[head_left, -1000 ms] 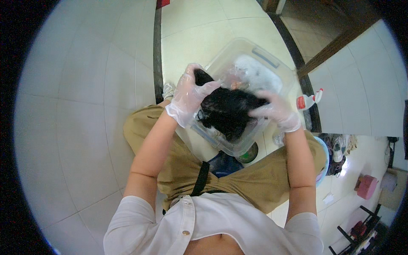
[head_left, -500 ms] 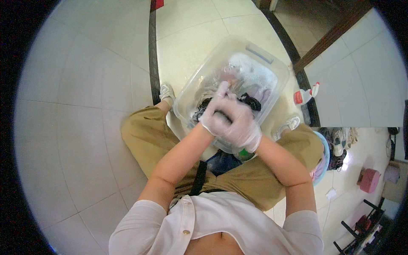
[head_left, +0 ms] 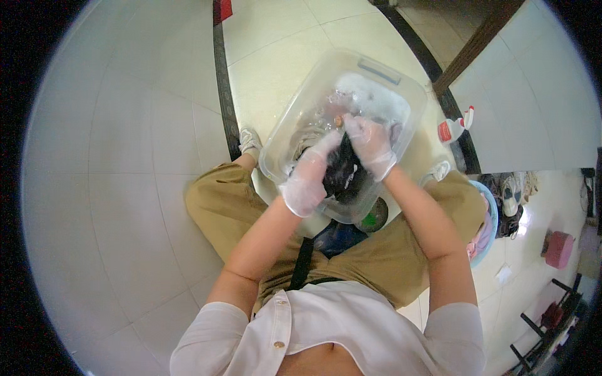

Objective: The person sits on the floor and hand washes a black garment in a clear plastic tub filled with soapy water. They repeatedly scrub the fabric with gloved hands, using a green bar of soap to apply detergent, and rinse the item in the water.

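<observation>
A clear plastic tub (head_left: 271,147) stands on the floor between my legs, with soapy water and wet laundry in it. My left hand (head_left: 310,172), in a thin whitish translucent glove, grips the left side of a black wet cloth (head_left: 342,175). Opposite it, my right hand (head_left: 373,147), gloved the same way, is closed on the cloth's upper right edge. Between the two hands the cloth hangs down toward the near end of the tub. White suds (head_left: 370,97) float at the far end. A small brown thing (head_left: 338,120), too small to name, shows near my right fingertips.
A white bottle with a red label (head_left: 450,130) stands right of the tub. Beyond my right knee are a light-blue basin (head_left: 492,216) with pink cloth and several shoes (head_left: 511,194). A pink box (head_left: 558,249) and a black rack (head_left: 545,323) stand farther right.
My hands were pressed together over the tub; now they are apart, the right one farther up and right. The black cloth, mostly hidden before, shows spread between them.
</observation>
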`<action>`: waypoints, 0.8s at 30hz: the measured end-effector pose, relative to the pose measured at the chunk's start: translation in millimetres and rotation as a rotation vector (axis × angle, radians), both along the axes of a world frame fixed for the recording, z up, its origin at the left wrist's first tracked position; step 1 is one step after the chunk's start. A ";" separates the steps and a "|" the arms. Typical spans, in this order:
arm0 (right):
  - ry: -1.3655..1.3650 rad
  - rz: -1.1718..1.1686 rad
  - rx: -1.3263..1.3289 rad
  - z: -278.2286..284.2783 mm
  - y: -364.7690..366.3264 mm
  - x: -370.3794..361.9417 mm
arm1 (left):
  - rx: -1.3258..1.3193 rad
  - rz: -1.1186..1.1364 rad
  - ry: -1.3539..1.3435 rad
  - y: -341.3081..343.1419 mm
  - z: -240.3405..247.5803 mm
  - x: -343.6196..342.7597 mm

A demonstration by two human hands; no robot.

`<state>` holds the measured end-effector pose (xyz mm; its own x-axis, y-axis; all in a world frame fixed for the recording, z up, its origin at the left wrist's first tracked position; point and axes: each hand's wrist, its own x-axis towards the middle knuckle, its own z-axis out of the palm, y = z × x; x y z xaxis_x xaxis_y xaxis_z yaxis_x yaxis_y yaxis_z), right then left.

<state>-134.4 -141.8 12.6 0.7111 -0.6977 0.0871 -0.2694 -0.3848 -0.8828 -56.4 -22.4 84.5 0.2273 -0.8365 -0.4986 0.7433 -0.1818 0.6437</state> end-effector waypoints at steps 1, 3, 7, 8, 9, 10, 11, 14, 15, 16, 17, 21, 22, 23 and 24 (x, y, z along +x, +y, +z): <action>0.041 -0.015 0.156 5.6 -7.4 -0.9 | -0.041 -0.003 0.074 0.4 -2.1 10.8; -0.006 0.130 0.331 1.6 -15.5 -3.1 | -0.118 0.006 0.212 2.6 -22.7 47.2; 0.446 0.532 0.145 -0.7 -21.9 -14.8 | -0.042 -0.108 -0.430 17.2 -112.8 87.0; 0.289 0.429 0.260 -11.2 -23.1 -17.2 | 0.049 -0.314 -0.616 20.9 -115.7 76.2; 0.129 0.325 0.369 -20.9 -25.5 -20.4 | 0.139 -0.521 -0.803 27.1 -118.4 61.9; 0.116 0.275 0.479 -2.7 -23.3 -16.3 | 0.318 -0.640 -0.804 33.4 -120.1 58.1; 0.067 0.246 0.474 11.0 -25.2 -18.6 | 0.486 -0.765 -0.797 34.8 -121.4 53.2; -0.346 0.123 1.014 20.8 -31.5 -25.1 | 0.226 -0.266 -0.639 47.9 -114.7 50.0; -0.451 0.102 1.091 24.3 -31.7 -22.3 | 0.138 -0.103 -0.578 51.0 -111.6 48.4; -0.449 0.016 1.091 17.2 -35.2 -24.6 | -0.019 0.046 -0.360 38.4 -71.5 31.1; -0.453 -0.050 1.100 11.9 -35.0 -20.5 | -0.146 0.126 -0.181 32.2 -47.5 24.2; -0.463 0.101 0.320 12.8 20.0 5.9 | -0.242 0.202 0.308 1.2 -40.1 16.4; -0.397 0.242 -0.004 34.5 47.3 9.9 | -0.236 0.166 0.322 2.9 -65.7 27.5; -0.304 0.349 -0.324 68.7 63.0 2.2 | -0.247 0.143 -0.014 3.6 -61.4 21.5; -0.301 0.272 -0.404 49.6 57.7 -2.5 | -0.218 0.109 -0.382 -4.0 -57.0 8.3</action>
<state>-136.9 -84.1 62.1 0.7631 -0.3620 0.5354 0.1275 -0.7278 -0.6738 -48.1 -26.4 27.5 0.4537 -0.8734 -0.1768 0.4523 0.0548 0.8902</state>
